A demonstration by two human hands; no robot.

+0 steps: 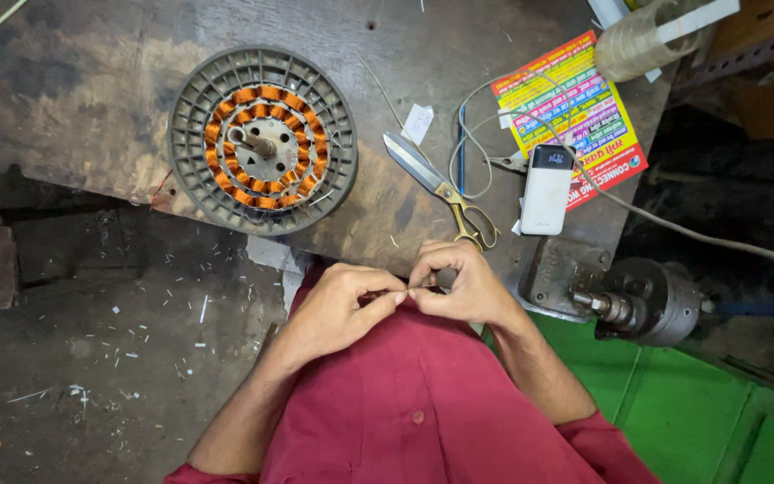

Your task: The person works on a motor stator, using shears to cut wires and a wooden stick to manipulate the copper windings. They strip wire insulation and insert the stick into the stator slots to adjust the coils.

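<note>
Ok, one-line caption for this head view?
Both hands, left hand and right hand, pinch something thin below scissors and a wound stator.

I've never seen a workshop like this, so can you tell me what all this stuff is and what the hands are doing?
The camera sits on a person's head and looks down, so you see their own two hands. The left hand and right hand meet at the fingertips, pinching something thin, too small to make out. On the worn wooden workbench lies a round grey motor part with orange copper wire coils. Beside it are scissors, a white power bank on a colourful leaflet, and a metal machine at the edge.
</note>
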